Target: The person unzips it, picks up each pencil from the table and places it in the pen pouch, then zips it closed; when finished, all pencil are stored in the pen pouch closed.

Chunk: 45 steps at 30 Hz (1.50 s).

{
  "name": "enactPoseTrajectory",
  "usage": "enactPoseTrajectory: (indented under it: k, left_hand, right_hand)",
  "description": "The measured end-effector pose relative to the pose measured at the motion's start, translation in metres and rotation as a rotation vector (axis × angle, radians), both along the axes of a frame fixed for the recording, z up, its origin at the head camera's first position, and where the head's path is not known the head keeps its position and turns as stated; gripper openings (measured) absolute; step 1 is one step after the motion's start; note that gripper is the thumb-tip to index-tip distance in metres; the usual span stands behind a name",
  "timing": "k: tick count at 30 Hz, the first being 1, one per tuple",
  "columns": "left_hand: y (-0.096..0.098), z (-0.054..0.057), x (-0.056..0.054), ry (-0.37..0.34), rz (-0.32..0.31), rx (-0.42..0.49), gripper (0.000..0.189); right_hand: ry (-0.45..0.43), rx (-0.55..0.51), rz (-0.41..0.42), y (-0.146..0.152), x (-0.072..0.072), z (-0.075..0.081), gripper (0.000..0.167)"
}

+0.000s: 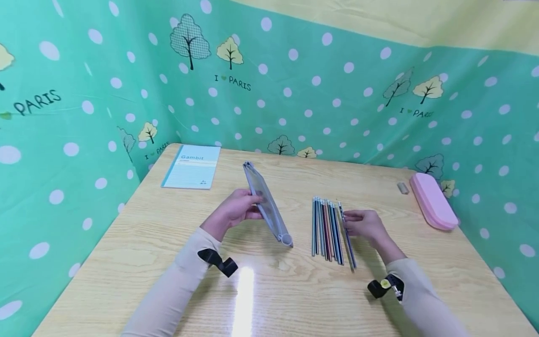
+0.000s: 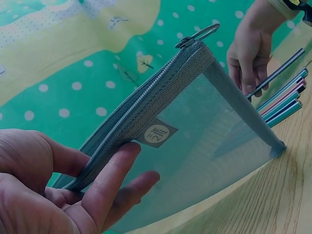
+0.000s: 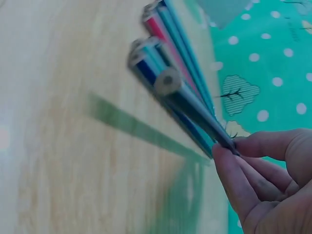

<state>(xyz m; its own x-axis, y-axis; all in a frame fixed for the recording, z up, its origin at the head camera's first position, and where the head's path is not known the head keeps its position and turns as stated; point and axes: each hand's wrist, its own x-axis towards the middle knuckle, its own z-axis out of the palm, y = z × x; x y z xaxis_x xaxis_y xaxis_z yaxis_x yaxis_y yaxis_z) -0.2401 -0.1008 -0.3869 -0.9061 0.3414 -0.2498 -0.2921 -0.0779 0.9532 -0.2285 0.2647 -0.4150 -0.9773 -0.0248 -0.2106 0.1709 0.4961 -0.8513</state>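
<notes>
My left hand (image 1: 241, 209) grips a grey-blue mesh zipper pouch (image 2: 190, 141) near one end of its zipper, holding it tilted above the table. A ring pull hangs at the pouch's other end, and a small label is sewn below the zipper. My right hand (image 1: 363, 224) pinches one dark pencil (image 3: 195, 109) between thumb and fingers, slightly raised off the table. Just left of that pencil, a row of several pencils (image 1: 326, 231) lies side by side, in blue, teal and reddish colours. Whether the pouch holds anything cannot be made out.
A light blue notebook (image 1: 191, 167) lies at the table's back left. On the right side are a pink pencil case (image 1: 434, 201) and a small grey eraser (image 1: 403, 188). A green dotted curtain (image 1: 294, 93) hangs behind the wooden table (image 1: 286, 295).
</notes>
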Motion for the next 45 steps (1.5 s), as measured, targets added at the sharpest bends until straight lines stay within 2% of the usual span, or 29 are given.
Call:
enactPoseTrajectory:
  k: [9, 14, 25, 31, 45]
  left_hand:
    - [0.000, 0.003, 0.000, -0.025, -0.005, -0.002, 0.043]
    - [0.001, 0.004, 0.000, -0.033, -0.015, 0.005, 0.043]
    - [0.000, 0.005, 0.000, -0.040, -0.018, 0.010, 0.042]
    - [-0.002, 0.003, 0.000, -0.037, -0.043, -0.003, 0.039]
    - [-0.001, -0.002, 0.000, -0.054, -0.086, -0.019, 0.036]
  right_hand:
    - [-0.049, -0.279, 0.032, -0.012, 0.004, 0.012, 0.057]
    - [-0.050, -0.385, 0.073, -0.031, 0.009, 0.021, 0.060]
    - [-0.036, -0.463, 0.175, -0.084, 0.005, 0.046, 0.055]
    - [-0.036, -0.505, 0.233, -0.105, 0.003, 0.054, 0.054]
    - [-0.054, -0.549, 0.245, -0.132, 0.000, 0.065, 0.053]
